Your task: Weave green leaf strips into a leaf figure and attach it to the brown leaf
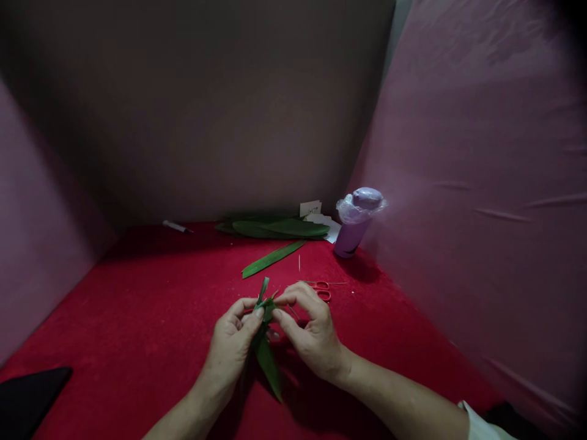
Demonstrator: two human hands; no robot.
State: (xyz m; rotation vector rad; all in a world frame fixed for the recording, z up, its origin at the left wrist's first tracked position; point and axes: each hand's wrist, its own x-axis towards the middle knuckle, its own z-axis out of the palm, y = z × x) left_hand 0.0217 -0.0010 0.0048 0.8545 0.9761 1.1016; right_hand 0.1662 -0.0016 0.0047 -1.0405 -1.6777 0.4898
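My left hand (233, 339) pinches a folded green leaf (268, 360) between thumb and fingers, above the red cloth. From the fold, one long blade hangs down toward me and a short strip sticks up. My right hand (314, 333) is closed at the right side of the fold, thumb and fingertips on the leaf. Just behind the right hand lie red-handled scissors (323, 296), their blades mostly hidden by that hand. A cut leaf piece (273, 259) rests on the cloth beyond both hands.
Long green leaves (279, 228) are piled at the back, beside white cards (310, 209). A purple bin (351, 235) with a plastic liner stands back right. A syringe-like white tube (177, 227) lies back left. Thin sticks (299, 263) lie near the scissors. Pink walls (458, 183) flank the red table (151, 330).
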